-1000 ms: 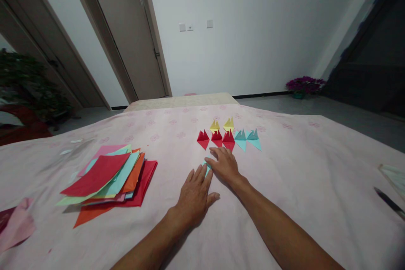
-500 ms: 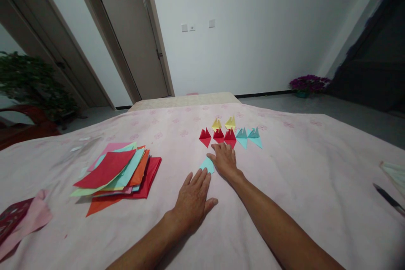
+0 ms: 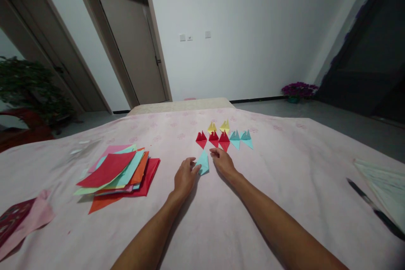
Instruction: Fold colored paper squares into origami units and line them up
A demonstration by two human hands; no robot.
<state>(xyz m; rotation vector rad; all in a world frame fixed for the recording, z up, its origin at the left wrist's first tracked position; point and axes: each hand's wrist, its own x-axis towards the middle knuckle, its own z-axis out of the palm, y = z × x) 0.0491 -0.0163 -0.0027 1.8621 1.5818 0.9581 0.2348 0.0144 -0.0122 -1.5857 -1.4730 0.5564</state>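
Note:
A light-blue folded paper [image 3: 204, 163] lies on the pink cloth between my hands, its narrow tip pointing away from me. My left hand [image 3: 186, 175] is at its left edge, with the thumb and fingers closed on the paper. Just right of the paper, my right hand [image 3: 222, 161] has curled fingers near its upper right side, apart from it; whether anything is between the fingertips cannot be made out. Beyond the hands stand folded figures: red ones [image 3: 224, 140], two light-blue ones [image 3: 246, 138] and two yellow ones [image 3: 225, 126].
A loose stack of coloured paper sheets [image 3: 118, 171] lies at the left. A dark red item [image 3: 15, 218] with pink material is at the far left. At the right are a black-handled knife [image 3: 373, 206] and a pale patterned sheet [image 3: 384, 185].
My left hand has moved from lying flat over the light-blue paper to its left edge, uncovering more of it. My right hand has curled its fingers. The view has shifted slightly.

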